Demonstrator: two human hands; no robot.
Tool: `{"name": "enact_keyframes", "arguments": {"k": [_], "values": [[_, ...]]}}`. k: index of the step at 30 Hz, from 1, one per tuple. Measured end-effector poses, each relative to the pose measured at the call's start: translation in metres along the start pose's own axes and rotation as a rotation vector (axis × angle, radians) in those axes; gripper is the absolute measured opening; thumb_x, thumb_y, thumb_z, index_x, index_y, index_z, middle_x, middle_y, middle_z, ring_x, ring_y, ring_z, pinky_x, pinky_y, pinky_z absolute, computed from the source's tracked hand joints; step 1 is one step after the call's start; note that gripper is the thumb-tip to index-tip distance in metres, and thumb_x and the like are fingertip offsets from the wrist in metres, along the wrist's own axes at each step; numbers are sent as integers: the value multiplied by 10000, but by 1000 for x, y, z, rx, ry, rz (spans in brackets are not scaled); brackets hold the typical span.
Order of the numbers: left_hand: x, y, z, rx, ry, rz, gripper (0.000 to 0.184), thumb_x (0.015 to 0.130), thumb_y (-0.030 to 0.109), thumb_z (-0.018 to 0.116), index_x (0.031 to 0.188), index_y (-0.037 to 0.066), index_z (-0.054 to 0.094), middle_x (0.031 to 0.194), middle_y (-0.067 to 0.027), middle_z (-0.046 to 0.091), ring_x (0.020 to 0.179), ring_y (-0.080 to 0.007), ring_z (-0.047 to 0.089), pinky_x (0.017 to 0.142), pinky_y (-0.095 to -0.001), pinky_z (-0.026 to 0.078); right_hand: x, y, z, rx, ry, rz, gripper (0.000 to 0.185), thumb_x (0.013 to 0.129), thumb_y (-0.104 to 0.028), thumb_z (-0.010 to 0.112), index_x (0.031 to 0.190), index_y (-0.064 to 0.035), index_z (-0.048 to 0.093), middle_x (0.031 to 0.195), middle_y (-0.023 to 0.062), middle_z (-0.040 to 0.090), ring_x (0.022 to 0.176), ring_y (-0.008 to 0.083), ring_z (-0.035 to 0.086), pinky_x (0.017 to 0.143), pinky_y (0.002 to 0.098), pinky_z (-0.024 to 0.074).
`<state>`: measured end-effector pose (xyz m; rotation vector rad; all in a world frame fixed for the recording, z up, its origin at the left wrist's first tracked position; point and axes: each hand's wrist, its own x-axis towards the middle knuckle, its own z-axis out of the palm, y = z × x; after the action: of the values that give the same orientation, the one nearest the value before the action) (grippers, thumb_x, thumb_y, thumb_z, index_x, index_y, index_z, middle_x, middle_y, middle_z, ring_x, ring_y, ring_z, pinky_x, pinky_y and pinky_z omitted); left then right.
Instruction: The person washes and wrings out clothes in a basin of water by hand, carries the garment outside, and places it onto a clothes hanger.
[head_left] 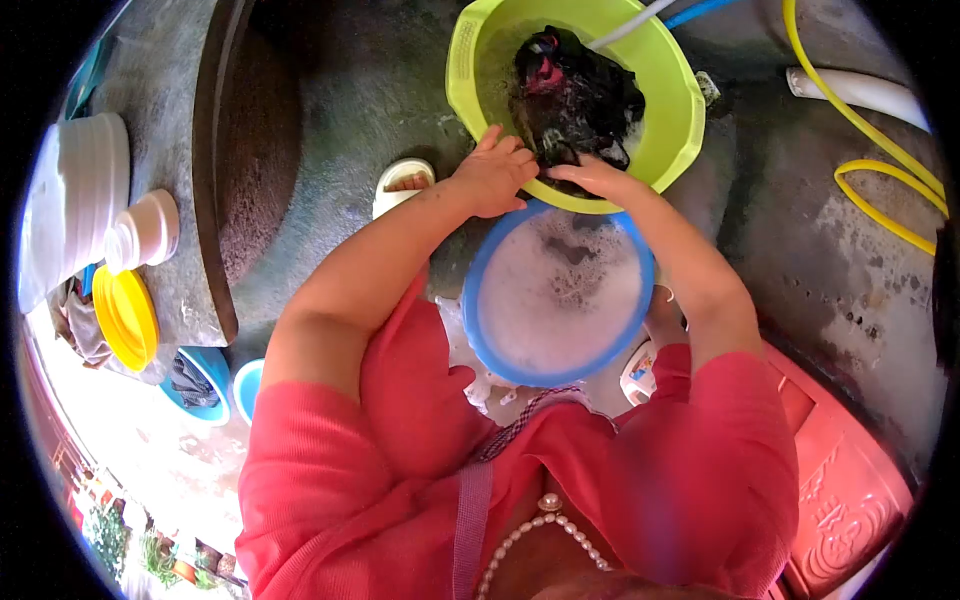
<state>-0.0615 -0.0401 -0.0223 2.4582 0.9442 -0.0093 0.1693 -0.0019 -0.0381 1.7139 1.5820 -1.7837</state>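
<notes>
Wet black-and-pink cloth (585, 85) is lying bunched; left hand (497, 172) resting open, right hand (597, 178) touching cloth, grip unclear; red panel (835, 470) bearing illegible embossing (845, 528)

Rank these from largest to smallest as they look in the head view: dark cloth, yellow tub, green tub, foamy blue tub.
1. Green tub
2. Foamy blue tub
3. Dark cloth
4. Yellow tub

A yellow hose (862, 128) (curving) near a white pipe (888, 98).
</notes>
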Motion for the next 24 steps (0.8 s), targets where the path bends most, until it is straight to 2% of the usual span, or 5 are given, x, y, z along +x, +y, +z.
{"name": "enact_keyframes", "arguments": {"k": [6,7,11,18,24], "values": [[-4,2,-6,11,-20,-29,536,776,352,656,1231,112,508,1258,-49,476,1270,-266,330,1109,-487,100,-147,-82,-27,255,700,-297,507,759,-417,677,999,28,636,965,98,640,880,186,578,841,327,430],[-4,2,-3,16,-9,-28,534,775,352,656,1230,113,510,1253,-48,480,1268,-265,332,1110,-486,99,-186,-109,-48,109,782,-93,465,740,-384,703,973,15,656,929,102,641,863,190,580,836,343,431],[-1,4,1,17,5,-39,535,771,352,656,1228,113,514,1242,-42,491,1260,-262,343,1114,-482,95,-298,-188,-110,379,1156,-610,304,757,-272,645,955,-44,612,986,82,618,937,199,573,857,367,453],[-1,5,-4,32,-27,-46,546,777,361,647,1245,117,506,1257,-37,485,1262,-259,340,1117,-478,89,-339,-259,-98,181,1029,-1314,161,737,-266,598,804,-121,583,870,49,612,909,204,586,800,454,503],[-1,3,2,16,27,-36,556,758,358,662,1232,113,507,1260,-50,478,1251,-271,348,1107,-500,110,-202,-149,-128,238,1072,-740,369,716,-65,603,1081,-49,553,975,91,625,839,250,619,780,373,506]]}}
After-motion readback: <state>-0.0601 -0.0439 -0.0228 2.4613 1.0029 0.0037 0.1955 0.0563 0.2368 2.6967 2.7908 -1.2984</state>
